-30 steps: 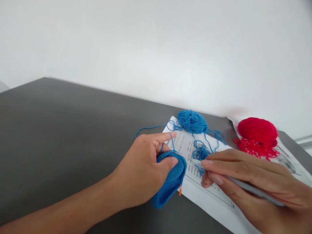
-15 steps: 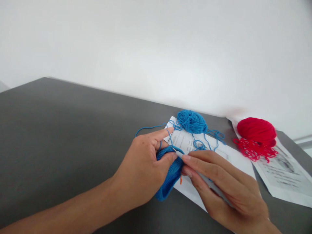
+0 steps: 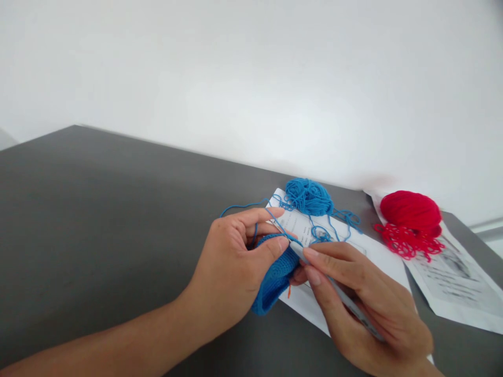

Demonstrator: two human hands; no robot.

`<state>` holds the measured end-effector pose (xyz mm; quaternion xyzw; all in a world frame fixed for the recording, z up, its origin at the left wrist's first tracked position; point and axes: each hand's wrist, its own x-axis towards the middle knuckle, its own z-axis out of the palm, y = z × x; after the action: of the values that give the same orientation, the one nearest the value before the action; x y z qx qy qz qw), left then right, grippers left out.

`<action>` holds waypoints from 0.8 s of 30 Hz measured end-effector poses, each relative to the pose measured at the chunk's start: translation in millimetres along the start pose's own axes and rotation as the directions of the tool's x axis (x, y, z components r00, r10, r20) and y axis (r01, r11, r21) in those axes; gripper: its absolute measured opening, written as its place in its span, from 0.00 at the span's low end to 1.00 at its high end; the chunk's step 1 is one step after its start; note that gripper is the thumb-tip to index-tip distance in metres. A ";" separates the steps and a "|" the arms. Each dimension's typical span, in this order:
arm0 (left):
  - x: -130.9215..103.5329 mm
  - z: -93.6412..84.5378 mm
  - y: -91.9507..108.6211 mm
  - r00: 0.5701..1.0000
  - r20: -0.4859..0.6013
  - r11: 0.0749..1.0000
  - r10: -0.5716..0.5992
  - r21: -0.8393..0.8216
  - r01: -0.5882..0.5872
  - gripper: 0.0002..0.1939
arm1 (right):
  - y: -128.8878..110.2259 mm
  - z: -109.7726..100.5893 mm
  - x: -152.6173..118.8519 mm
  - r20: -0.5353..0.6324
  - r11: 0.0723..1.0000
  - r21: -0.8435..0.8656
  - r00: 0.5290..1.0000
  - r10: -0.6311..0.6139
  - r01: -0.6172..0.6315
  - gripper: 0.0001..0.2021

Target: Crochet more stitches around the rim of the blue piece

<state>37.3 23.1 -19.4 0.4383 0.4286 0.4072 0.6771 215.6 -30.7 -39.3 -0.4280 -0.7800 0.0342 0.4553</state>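
Observation:
My left hand is closed on a blue crocheted piece, its thumb pressed on the upper edge and the forefinger stretched out above. Blue working yarn runs around the left fingers and down to the hook. Between the thumb and fingers of my right hand lies a grey-handled crochet hook, gripped like a pen. The hook's metal tip meets the top edge of the crochet beside my left thumb. A short orange strand hangs near the crochet's right side.
A blue yarn ball with loose loops lies behind my hands on a printed sheet. Farther right, a red yarn ball rests on another printed sheet. The dark table meets a white wall.
The crochet has tilted, showing more of its flat face. My left fingers have shifted, and the hook has moved slightly right, its handle now more exposed.

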 end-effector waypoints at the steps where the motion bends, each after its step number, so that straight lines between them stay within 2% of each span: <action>1: 0.2 0.1 0.1 1.000 0.001 0.999 -0.024 -0.043 0.024 0.24 | -1.1 0.9 -2.7 -0.004 0.999 -0.048 1.000 -0.015 0.015 0.19; 5: 0.5 -0.6 1.5 0.993 0.046 0.962 -0.111 -0.247 0.119 0.33 | -5.4 1.5 -17.0 0.042 0.957 -0.260 0.992 -0.120 0.127 0.36; 7: 0.4 -1.8 2.8 0.990 0.075 0.942 -0.119 -0.305 0.137 0.33 | -5.2 -1.5 -23.1 0.091 0.922 -0.340 0.982 -0.164 0.185 0.41; 11: 0.1 -5.3 5.3 0.988 0.118 0.940 -0.097 -0.314 0.130 0.28 | 0.9 -11.5 -27.7 0.166 0.879 -0.384 0.957 -0.237 0.284 0.42; 14: 1.2 -7.5 6.2 0.989 0.121 0.951 -0.081 -0.289 0.114 0.30 | 7.1 -18.0 -24.1 0.193 0.893 -0.326 0.946 -0.259 0.311 0.40; 18: 4.5 -8.2 7.3 0.995 0.077 0.969 -0.063 -0.234 0.079 0.34 | 13.1 -24.8 -17.1 0.206 0.874 -0.332 0.932 -0.299 0.354 0.35; 24: 6.8 -9.6 9.0 1.000 -0.002 0.991 -0.013 -0.135 0.013 0.30 | 13.3 -37.8 -17.5 0.287 0.874 -0.322 0.918 -0.275 0.363 0.32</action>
<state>28.7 34.3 -14.9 0.3881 0.4039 0.4316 0.7071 255.9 -47.3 -35.0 -0.3633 -0.8802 -0.1391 0.2718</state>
